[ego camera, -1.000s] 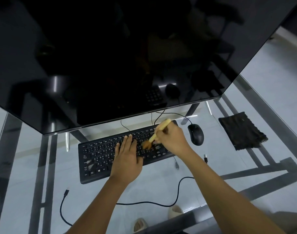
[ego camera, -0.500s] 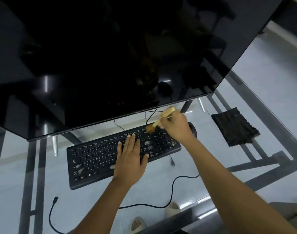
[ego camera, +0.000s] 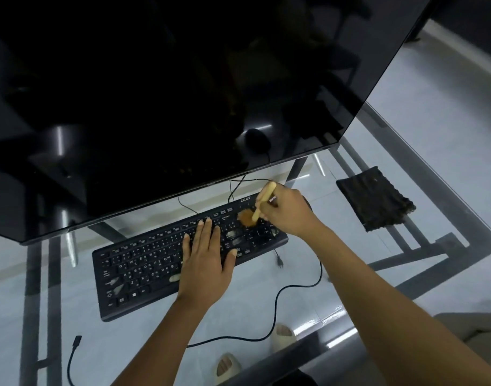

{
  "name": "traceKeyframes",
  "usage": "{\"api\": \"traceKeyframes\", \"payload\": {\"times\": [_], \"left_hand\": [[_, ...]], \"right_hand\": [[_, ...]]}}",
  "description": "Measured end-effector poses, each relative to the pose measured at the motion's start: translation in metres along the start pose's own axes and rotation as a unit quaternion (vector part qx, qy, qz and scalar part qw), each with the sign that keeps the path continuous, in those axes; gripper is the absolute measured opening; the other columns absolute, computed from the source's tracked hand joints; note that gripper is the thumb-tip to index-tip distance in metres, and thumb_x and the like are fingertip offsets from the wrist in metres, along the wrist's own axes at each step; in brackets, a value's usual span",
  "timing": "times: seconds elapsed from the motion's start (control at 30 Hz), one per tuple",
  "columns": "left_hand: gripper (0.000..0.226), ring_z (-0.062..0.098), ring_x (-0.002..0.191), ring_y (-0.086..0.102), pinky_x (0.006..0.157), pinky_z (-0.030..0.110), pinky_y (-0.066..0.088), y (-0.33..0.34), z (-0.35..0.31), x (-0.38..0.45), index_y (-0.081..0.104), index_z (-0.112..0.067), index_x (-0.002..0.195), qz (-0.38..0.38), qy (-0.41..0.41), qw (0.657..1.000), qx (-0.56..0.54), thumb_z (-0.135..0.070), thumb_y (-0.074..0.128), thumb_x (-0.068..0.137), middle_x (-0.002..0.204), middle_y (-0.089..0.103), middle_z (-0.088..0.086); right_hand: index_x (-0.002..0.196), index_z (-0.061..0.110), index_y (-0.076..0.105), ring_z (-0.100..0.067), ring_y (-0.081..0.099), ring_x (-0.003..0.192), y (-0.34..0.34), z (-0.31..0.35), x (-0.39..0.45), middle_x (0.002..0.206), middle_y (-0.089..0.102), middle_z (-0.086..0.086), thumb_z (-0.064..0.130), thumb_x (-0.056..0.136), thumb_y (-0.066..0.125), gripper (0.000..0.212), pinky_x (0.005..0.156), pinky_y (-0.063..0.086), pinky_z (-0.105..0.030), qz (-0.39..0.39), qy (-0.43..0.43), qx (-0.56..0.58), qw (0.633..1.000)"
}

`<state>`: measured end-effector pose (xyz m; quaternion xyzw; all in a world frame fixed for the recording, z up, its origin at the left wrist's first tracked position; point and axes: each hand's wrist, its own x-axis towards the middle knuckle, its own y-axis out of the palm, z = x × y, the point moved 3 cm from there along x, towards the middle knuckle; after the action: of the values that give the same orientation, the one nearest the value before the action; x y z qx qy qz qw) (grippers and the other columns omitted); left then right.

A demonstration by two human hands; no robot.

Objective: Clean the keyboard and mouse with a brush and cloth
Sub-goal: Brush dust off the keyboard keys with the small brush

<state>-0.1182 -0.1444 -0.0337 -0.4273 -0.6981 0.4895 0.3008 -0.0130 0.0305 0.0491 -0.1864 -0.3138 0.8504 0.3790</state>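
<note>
- The right hand (ego camera: pixel 287 213) has its fingers closed round the brush (ego camera: pixel 259 206), whose bristles touch the keyboard (ego camera: pixel 144 270) at its 2 o'clock end.
- The left hand (ego camera: pixel 206 263) lies flat, fingers spread, hiding the middle keys.
- The mouse is hidden behind the right hand.
- The cloth (ego camera: pixel 375 199) lies on the glass surface (ego camera: pixel 434 168), at 3 o'clock from the brush.
- The monitor (ego camera: pixel 169 93) is cut off at the frame's top.

Head view, close, facing forward-down over keyboard (ego camera: pixel 183 254) on glass desk (ego camera: pixel 406 274).

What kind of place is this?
Probably a home or office computer desk: a large black monitor stands on a glass-topped table, with a black wired keyboard in front.
</note>
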Motion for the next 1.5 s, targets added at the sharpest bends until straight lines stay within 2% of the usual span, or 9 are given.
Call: {"api": "traceKeyframes", "payload": {"times": [0.1,0.2,0.43,0.53,0.63,0.97,1.07,1.37,1.5], "left_hand": [[0.071,0.019,0.147,0.004,0.118,0.044,-0.001,-0.001,-0.002,0.001,0.031,-0.008,0.146,0.003,-0.006,1.000,-0.003,-0.055,0.017,0.094,0.158,0.017,0.008],[0.072,0.018,0.147,0.004,0.118,0.043,-0.003,-0.001,-0.002,0.002,0.031,-0.008,0.146,0.003,-0.008,1.000,-0.012,-0.054,0.015,0.093,0.158,0.017,0.007],[0.073,0.015,0.147,-0.003,0.118,0.039,-0.005,-0.012,0.010,-0.002,0.027,-0.010,0.148,0.009,-0.008,1.000,-0.025,-0.054,0.010,0.093,0.160,0.011,0.004],[0.075,0.013,0.146,-0.010,0.118,0.038,-0.008,-0.012,0.013,-0.001,0.022,-0.011,0.149,0.033,0.007,0.999,-0.024,-0.057,0.007,0.091,0.160,0.004,0.003],[0.077,0.013,0.146,-0.009,0.117,0.036,-0.009,-0.014,0.007,0.002,0.021,-0.012,0.150,0.044,0.018,0.998,-0.028,-0.058,0.005,0.090,0.160,0.003,0.002],[0.081,0.013,0.146,-0.010,0.116,0.034,-0.009,-0.013,0.008,-0.002,0.018,-0.013,0.150,0.065,0.025,0.997,-0.015,-0.059,-0.001,0.087,0.160,0.000,0.002],[0.081,0.014,0.146,-0.009,0.117,0.036,-0.009,-0.013,0.010,-0.002,0.017,-0.013,0.151,0.065,0.027,0.998,-0.002,-0.059,-0.001,0.086,0.160,0.000,0.002],[0.071,0.015,0.147,0.003,0.119,0.041,0.000,-0.027,0.040,-0.021,0.031,-0.010,0.146,-0.024,-0.042,0.998,-0.051,-0.054,0.016,0.093,0.158,0.018,0.004],[0.057,0.019,0.145,0.015,0.118,0.047,0.009,-0.038,0.071,-0.046,0.045,-0.006,0.137,-0.120,-0.110,0.981,-0.102,-0.043,0.038,0.094,0.154,0.028,0.007]], "right_hand": [[0.087,0.015,0.059,-0.002,0.064,0.059,-0.011,-0.002,0.002,0.078,0.067,0.004,0.011,0.091,0.055,0.007,0.055,0.049,-0.012,-0.083,-0.001,0.016,0.996],[0.089,0.013,0.062,-0.011,0.069,0.065,-0.003,-0.001,0.000,0.077,0.069,-0.002,0.013,0.090,0.057,0.005,0.064,0.059,-0.026,0.063,0.005,-0.013,0.998],[0.089,0.016,0.062,-0.009,0.067,0.065,0.002,0.005,-0.008,0.076,0.068,0.001,0.019,0.089,0.058,0.006,0.065,0.059,-0.031,0.106,-0.032,-0.085,0.990],[0.086,0.016,0.059,0.002,0.063,0.062,-0.008,0.002,-0.004,0.071,0.064,0.008,0.016,0.090,0.057,0.005,0.059,0.049,-0.011,-0.013,-0.016,-0.048,0.999],[0.084,0.017,0.062,-0.010,0.067,0.069,-0.008,0.001,0.001,0.077,0.068,0.002,0.017,0.090,0.058,0.006,0.068,0.058,-0.028,0.027,-0.010,-0.042,0.999],[0.091,0.008,0.062,-0.005,0.064,0.069,-0.006,0.006,0.016,0.087,0.068,-0.003,0.011,0.092,0.057,0.006,0.066,0.047,-0.006,-0.113,0.019,0.005,0.993],[0.088,0.016,0.060,-0.014,0.071,0.072,0.014,0.018,0.015,0.085,0.072,-0.004,0.014,0.091,0.058,0.004,0.074,0.059,-0.030,-0.013,0.008,0.031,0.999],[0.089,0.012,0.061,-0.005,0.066,0.068,0.063,0.056,0.002,0.084,0.071,-0.002,0.011,0.092,0.055,0.006,0.069,0.052,-0.013,-0.006,-0.026,0.056,0.998],[0.095,0.011,0.061,-0.011,0.069,0.071,0.071,0.062,0.002,0.083,0.071,-0.002,0.017,0.094,0.056,0.007,0.075,0.058,-0.029,0.097,0.001,0.062,0.993]]}}
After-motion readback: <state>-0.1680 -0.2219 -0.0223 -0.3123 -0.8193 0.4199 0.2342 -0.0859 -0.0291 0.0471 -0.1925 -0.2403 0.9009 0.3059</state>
